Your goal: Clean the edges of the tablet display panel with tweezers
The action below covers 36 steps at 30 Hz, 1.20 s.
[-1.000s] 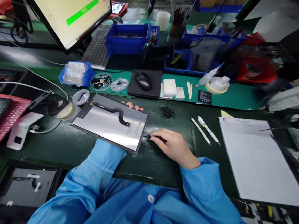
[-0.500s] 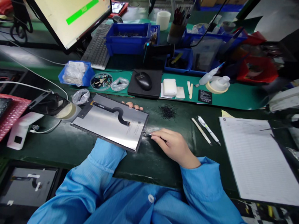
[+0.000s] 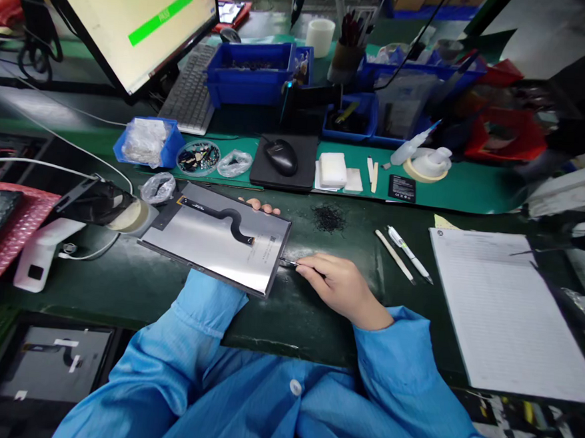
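A silver display panel (image 3: pixel 215 243) with a black flex cable on its back is held tilted above the dark green bench. My left hand (image 3: pixel 262 207) is under it, with only the fingertips showing over its far edge, gripping it. My right hand (image 3: pixel 340 288) rests on the bench to the right of the panel, fingers pinched on thin metal tweezers (image 3: pixel 289 263) whose tip touches the panel's right edge. A small pile of black scraps (image 3: pixel 328 218) lies just beyond that hand.
A monitor (image 3: pixel 131 14) with a green bar stands at back left, with a keyboard (image 3: pixel 191 95), blue bins (image 3: pixel 250 72) and a mouse (image 3: pixel 279 157) behind. Two pens (image 3: pixel 403 252) and a paper sheet (image 3: pixel 503 314) lie at right. A red tray (image 3: pixel 14 226) sits at left, another panel (image 3: pixel 55 362) low left.
Almost nothing has moved. The tweezers' tip has shifted slightly along the panel's right edge, and both hands keep their grip.
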Each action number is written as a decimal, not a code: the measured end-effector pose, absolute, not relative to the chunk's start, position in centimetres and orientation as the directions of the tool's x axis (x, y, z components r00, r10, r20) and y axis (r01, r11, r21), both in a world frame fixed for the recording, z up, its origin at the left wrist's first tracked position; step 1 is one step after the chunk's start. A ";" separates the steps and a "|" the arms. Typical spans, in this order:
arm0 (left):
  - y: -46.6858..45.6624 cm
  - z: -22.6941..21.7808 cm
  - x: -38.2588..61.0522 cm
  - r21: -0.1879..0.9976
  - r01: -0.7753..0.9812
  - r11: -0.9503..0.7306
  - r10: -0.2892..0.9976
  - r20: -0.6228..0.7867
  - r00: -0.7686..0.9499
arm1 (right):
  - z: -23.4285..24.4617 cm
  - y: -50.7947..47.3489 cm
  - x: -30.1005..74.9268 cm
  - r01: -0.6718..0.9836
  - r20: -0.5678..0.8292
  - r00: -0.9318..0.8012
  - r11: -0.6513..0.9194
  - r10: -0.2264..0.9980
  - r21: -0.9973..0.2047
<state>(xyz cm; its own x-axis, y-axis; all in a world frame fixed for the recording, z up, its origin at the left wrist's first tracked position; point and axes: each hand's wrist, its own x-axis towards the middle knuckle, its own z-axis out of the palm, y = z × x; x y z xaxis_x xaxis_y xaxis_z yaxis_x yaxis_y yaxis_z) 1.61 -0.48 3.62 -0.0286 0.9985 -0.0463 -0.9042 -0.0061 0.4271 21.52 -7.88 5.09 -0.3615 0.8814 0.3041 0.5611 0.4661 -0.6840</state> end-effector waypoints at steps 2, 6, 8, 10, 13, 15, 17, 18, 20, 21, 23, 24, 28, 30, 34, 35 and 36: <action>-0.5 3.7 1.6 0.427 -0.904 -0.009 0.998 -0.050 -0.033 | 4.9 -8.0 21.5 0.551 0.291 -0.338 0.439 0.895 -0.710; -0.6 3.8 1.6 0.417 -0.909 0.001 1.000 -0.026 -0.011 | 4.7 -8.1 21.5 0.565 0.302 -0.330 0.443 0.895 -0.696; -0.6 3.7 1.6 0.414 -0.910 0.000 1.000 -0.013 -0.006 | 4.8 -8.0 21.6 0.576 0.328 -0.358 0.483 0.874 -0.660; -0.5 3.6 1.6 0.417 -0.909 -0.003 1.000 -0.018 -0.012 | 5.0 -7.8 21.6 0.577 0.329 -0.386 0.504 0.862 -0.643; -0.5 3.5 1.6 0.425 -0.905 0.002 0.999 -0.032 -0.013 | 5.0 -7.8 21.6 0.568 0.313 -0.383 0.489 0.869 -0.663; -0.6 3.7 1.6 0.422 -0.907 0.005 0.999 -0.040 -0.013 | 4.9 -7.9 21.6 0.559 0.288 -0.356 0.449 0.889 -0.697; -0.6 4.0 1.6 0.406 -0.914 0.008 0.999 -0.040 -0.008 | 4.8 -8.0 21.6 0.556 0.271 -0.338 0.423 0.901 -0.715; -0.7 4.1 1.6 0.399 -0.917 0.012 0.999 -0.038 -0.004 | 4.7 -8.0 21.6 0.556 0.276 -0.339 0.428 0.899 -0.713; -0.7 4.2 1.6 0.394 -0.919 0.013 0.999 -0.033 0.000 | 4.7 -8.0 21.6 0.558 0.311 -0.359 0.469 0.880 -0.684; -0.7 4.1 1.6 0.393 -0.919 0.013 1.000 -0.030 0.001 | 4.7 -7.9 21.6 0.559 0.334 -0.371 0.496 0.866 -0.665; -0.7 4.0 1.6 0.392 -0.920 0.010 1.000 -0.026 0.000 | 4.7 -7.8 21.6 0.552 0.373 -0.395 0.541 0.840 -0.634; -0.6 4.0 1.6 0.391 -0.920 0.011 1.000 -0.026 0.001 | 4.7 -7.8 21.6 0.548 0.384 -0.400 0.553 0.832 -0.628; -0.6 4.3 1.7 0.405 -0.914 0.009 0.998 -0.064 -0.019 | 4.5 -7.9 21.4 0.528 0.376 -0.361 0.519 0.854 -0.672; -0.5 4.4 1.8 0.413 -0.911 0.011 0.997 -0.079 -0.024 | 4.5 -8.0 21.3 0.526 0.380 -0.350 0.515 0.856 -0.676; -0.4 3.8 1.8 0.385 -0.923 -0.001 0.999 -0.034 -0.015 | 4.7 -7.8 21.4 0.535 0.406 -0.402 0.571 0.820 -0.622; -0.4 3.5 1.8 0.374 -0.928 -0.007 1.000 -0.015 -0.013 | 4.7 -7.8 21.4 0.536 0.403 -0.413 0.576 0.817 -0.617; -0.3 3.3 1.8 0.365 -0.931 -0.008 1.000 0.001 -0.008 | 4.7 -7.8 21.4 0.537 0.396 -0.420 0.575 0.817 -0.617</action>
